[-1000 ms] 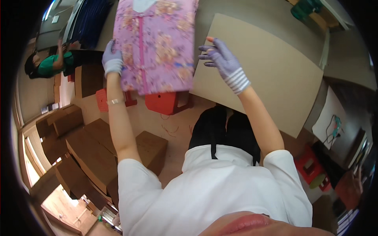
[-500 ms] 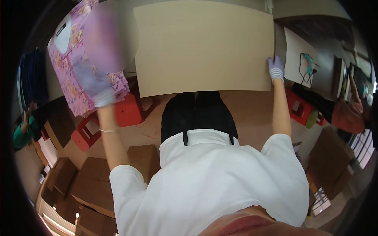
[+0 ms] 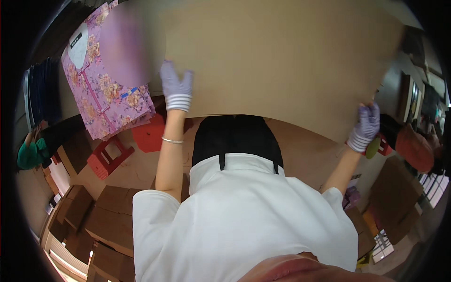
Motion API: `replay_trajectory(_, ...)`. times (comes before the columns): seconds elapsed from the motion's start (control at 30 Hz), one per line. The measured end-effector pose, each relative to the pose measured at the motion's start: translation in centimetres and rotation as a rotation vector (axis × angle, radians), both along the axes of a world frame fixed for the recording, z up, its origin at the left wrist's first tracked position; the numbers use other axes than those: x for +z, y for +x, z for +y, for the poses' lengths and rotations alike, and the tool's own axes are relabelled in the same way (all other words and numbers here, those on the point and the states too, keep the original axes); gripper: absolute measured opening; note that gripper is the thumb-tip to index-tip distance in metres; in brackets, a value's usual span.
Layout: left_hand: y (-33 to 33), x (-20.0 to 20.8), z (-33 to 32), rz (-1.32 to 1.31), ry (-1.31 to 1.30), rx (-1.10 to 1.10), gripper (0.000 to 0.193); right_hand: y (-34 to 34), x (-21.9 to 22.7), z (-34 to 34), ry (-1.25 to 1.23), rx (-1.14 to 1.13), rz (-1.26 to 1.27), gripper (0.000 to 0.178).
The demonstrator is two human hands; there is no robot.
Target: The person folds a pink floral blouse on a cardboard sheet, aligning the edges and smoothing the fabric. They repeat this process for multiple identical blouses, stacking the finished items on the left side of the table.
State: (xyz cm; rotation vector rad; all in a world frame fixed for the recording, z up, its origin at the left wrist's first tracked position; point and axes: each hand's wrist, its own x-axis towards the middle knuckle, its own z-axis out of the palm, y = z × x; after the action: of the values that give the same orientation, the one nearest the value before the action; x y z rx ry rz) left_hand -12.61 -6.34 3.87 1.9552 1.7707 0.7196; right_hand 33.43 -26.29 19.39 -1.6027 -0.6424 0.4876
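A wide tan cardboard sheet (image 3: 282,56) spans the work surface in front of me, its right part tilted up. My left hand (image 3: 177,87), in a lavender knit glove with a striped cuff, rests at its left edge with thumb and fingers spread. At the near right edge my gloved right hand (image 3: 365,124) is closed on the cardboard. Left of the sheet lies a stack of folded purple floral garments (image 3: 101,87) with a white neck panel and a pink front trim. A small blue item (image 3: 129,92) sits on the top garment.
Red plastic stools (image 3: 110,157) stand below the table edge. Brown cardboard boxes (image 3: 110,211) are piled behind me on the left. A person in green (image 3: 33,152) is at the far left, and one in orange (image 3: 413,148) at the right. Dark fabric (image 3: 42,89) hangs or lies left.
My left hand has moved right from the garments to the sheet. The sheet's right side has risen and swung right with my right hand, covering the white board and teal tool there.
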Motion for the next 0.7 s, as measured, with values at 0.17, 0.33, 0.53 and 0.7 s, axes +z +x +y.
replay_trajectory(0.17, -2.9, 5.7, 4.9, -0.445, -0.285, 0.297, 0.057, 10.6, -6.3, -2.0, -0.315, -0.071, -0.060, 0.039)
replay_trajectory(0.33, -2.0, 9.2, 3.7, -0.381, -0.117, 0.303, 0.026, 5.5, -7.9, 4.6, -0.340, 0.139, -0.234, 0.042)
replay_trajectory(0.53, 5.3, 8.7, 1.2, -0.015, 0.119, -0.287, 0.039, -10.5, -3.6, 11.3, -0.242, 0.512, -0.669, 0.028)
replay_trajectory(0.7, 13.9, 3.0, -1.4, 0.288, 0.022, -0.277, 0.050, -18.5, -14.2, 15.9, -0.362, 0.509, -0.985, 0.039)
